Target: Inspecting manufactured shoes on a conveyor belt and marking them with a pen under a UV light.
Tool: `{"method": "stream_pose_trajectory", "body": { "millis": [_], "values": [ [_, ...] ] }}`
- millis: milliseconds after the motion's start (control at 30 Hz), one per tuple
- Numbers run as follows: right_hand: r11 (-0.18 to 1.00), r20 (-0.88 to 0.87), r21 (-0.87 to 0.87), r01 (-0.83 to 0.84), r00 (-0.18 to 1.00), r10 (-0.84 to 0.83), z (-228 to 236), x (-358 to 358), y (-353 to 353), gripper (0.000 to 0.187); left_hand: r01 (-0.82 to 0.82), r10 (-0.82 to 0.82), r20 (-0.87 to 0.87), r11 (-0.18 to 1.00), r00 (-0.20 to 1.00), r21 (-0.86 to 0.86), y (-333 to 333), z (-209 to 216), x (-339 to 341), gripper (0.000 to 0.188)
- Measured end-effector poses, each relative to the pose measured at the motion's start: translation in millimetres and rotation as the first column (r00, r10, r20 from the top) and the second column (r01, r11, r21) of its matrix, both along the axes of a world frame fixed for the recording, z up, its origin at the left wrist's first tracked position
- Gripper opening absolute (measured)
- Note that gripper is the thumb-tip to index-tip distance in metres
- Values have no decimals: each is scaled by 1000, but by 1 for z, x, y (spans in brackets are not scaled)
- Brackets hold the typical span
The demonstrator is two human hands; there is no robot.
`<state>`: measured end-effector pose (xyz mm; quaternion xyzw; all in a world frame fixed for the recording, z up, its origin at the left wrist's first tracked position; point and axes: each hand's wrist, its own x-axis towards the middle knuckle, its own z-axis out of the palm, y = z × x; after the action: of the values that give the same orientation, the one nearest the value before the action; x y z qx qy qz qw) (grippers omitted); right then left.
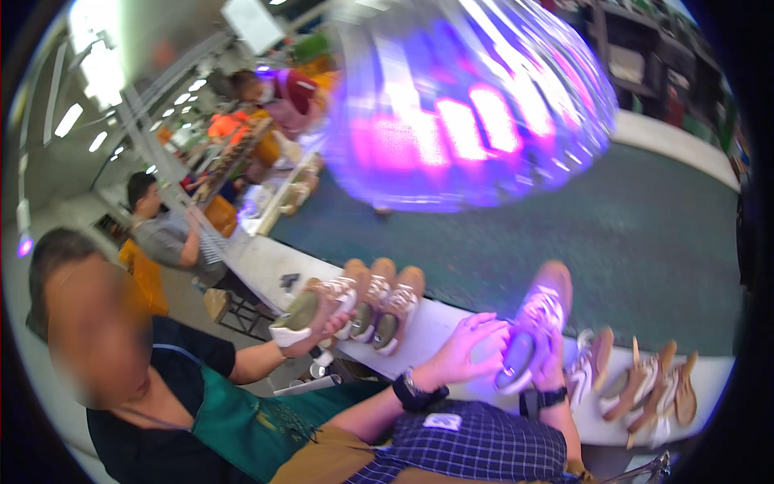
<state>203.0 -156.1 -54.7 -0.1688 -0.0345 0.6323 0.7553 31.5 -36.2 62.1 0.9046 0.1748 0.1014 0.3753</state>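
A tan and white lace-up sneaker (544,310) is tilted up under purple light, toe away from me. My right hand (548,365) is closed round its heel end from the right side. To the left of the shoe's opening is my left hand (472,348), fingers stretched toward it. The fingertips are blurred, so I cannot tell whether they touch the shoe. I wear dark bands on both wrists.
A green conveyor belt (451,242) runs behind a pale ledge (435,319). Several sneakers (399,310) stand left, and more shoes (645,383) right. A clear, ribbed lamp cover (476,121) hangs overhead. Beside me, a co-worker in a green apron (250,423) holds a sneaker (318,310).
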Motion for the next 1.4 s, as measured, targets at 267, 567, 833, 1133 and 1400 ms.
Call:
{"method": "stream_pose_trajectory", "body": {
  "millis": [267, 567, 833, 1133, 1400],
  "values": [
    [989, 62, -47, -141, 988, 144, 13, -3, -19, 82, -744, 430, 627, 527, 650, 410, -18, 76, -68, 85],
    [959, 81, -218, -182, 976, 203, 13, -15, -20, 91, -794, 792, 408, 152, 454, 588, 10, 44, -132, 86],
    [923, 100, -294, -248, 953, 287, 1, -16, -14, 91, -764, 866, 350, 57, 359, 643, 5, -2, -154, 83],
    [979, 328, -176, -100, 932, 154, 79, -38, -10, 87, -798, 664, 678, 572, 316, -189, -69, 10, -116, 20],
    [969, 361, -207, -136, 910, 205, 88, -28, 5, 85, -370, 364, 296, 928, 883, -39, -63, -37, -53, 27]
  ]
}}
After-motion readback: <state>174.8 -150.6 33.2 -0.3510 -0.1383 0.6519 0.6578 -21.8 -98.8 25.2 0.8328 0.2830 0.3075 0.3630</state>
